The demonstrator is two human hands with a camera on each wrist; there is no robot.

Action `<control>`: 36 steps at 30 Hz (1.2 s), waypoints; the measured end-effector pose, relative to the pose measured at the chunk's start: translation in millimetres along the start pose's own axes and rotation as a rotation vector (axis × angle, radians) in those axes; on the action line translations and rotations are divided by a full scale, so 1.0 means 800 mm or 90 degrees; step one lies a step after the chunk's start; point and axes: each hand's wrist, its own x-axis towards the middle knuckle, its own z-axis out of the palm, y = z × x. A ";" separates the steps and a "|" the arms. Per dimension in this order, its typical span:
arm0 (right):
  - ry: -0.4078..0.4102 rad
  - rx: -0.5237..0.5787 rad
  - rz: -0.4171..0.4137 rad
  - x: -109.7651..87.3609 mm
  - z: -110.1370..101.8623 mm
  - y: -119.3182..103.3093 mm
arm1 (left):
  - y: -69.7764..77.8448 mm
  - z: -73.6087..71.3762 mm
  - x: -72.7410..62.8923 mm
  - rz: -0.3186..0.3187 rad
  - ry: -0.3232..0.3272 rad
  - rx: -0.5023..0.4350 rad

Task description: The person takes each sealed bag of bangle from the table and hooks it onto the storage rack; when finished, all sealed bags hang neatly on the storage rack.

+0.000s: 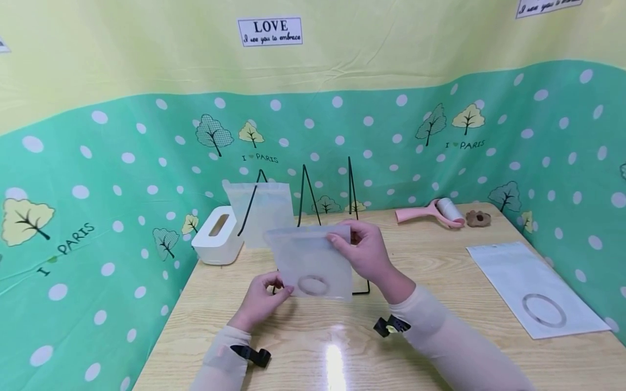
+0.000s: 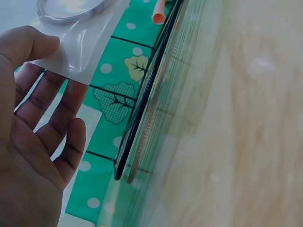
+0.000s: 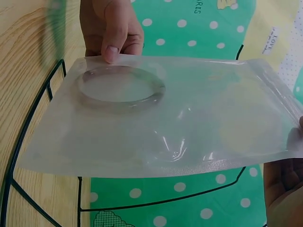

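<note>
Here, hands (image 1: 259, 300) (image 1: 367, 254) pinch a bag (image 1: 313, 258) by its edges (rack (image 1: 350, 187) behind).

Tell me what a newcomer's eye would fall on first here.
Probably the translucent pouch with a ring showing inside, held between the left grip and the right grip. Next, the green dotted backdrop around the wooden table, and the pink roller near its back edge, right of centre.

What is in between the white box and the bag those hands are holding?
In the head view, another pale bag, at the black rack, shows between the white box and the held bag.
</note>
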 end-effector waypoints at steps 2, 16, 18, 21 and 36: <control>0.000 0.001 0.002 0.001 0.003 0.002 | 0.000 -0.003 0.000 -0.010 0.005 -0.002; 0.015 -0.005 0.029 0.011 0.018 0.003 | -0.010 -0.014 0.001 0.022 0.053 0.000; 0.017 -0.010 0.029 0.012 0.019 0.004 | -0.010 -0.014 0.001 0.018 0.057 -0.003; 0.023 -0.018 0.032 0.015 0.019 0.007 | -0.010 -0.015 0.001 0.010 0.065 -0.009; 0.028 -0.032 0.042 0.026 0.018 0.012 | 0.009 -0.011 0.006 0.022 0.125 0.029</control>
